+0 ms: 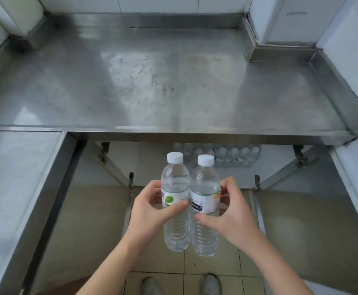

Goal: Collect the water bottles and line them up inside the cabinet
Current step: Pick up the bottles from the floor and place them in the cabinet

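The left hand (150,211) grips a clear plastic white-capped water bottle with green label (175,201); the right hand (229,211) grips its touching blue-labelled twin (205,204), both upright.

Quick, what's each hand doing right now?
Left hand: holds the left bottle.
Right hand: holds the right bottle.
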